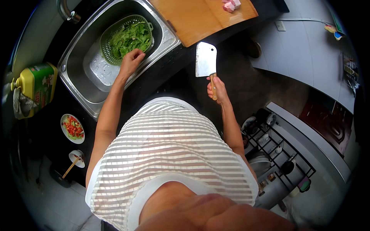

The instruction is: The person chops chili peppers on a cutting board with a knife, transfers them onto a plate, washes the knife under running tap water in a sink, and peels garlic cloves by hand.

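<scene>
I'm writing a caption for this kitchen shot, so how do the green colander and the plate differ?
The green colander sits in the sink, while the plate lies on the dark counter. The green colander has perforated walls; the plate has a white rim. The green colander holds leafy greens, the plate chopped red and pale green pieces. Both hold food.

Colander (108, 57) partly behind the left hand (133, 60); tap (68, 13) and wooden board (192, 23) incomplete at top edge
</scene>
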### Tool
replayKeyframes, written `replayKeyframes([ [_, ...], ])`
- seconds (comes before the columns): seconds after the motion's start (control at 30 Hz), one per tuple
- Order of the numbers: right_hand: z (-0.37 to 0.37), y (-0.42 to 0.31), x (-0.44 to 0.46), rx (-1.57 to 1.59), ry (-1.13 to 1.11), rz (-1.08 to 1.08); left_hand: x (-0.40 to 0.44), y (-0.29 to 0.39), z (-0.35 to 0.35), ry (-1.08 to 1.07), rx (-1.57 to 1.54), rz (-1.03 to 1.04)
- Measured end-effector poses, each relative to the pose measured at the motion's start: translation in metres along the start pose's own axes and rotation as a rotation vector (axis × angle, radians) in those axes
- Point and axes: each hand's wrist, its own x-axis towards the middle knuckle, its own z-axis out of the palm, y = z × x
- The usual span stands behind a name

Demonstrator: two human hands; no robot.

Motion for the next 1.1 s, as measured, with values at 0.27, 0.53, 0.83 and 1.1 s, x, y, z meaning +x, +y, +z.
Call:
replayKeyframes([
  [0.27, 0.038, 0.033, -0.013, 0.005, -0.086, 0.073, -0.037, -0.008, -0.024, -0.010, 0.023, -0.033],
  [0.53, 0.131, 0.011, 0.020, 0.070, -0.395, 0.162, -0.059, -0.010, -0.049, 0.125, -0.273, -0.057],
  [0.83, 0.220, -0.022, 0.074, -0.065, -0.355, -0.127, -0.059, 0.030, -0.031, -0.021, -0.266, -0.132],
  [1.1, 0.137, -0.070, 0.072, 0.157, -0.166, -0.235, -0.043, 0.029, -0.022, 0.035, -0.242, -0.130],
])
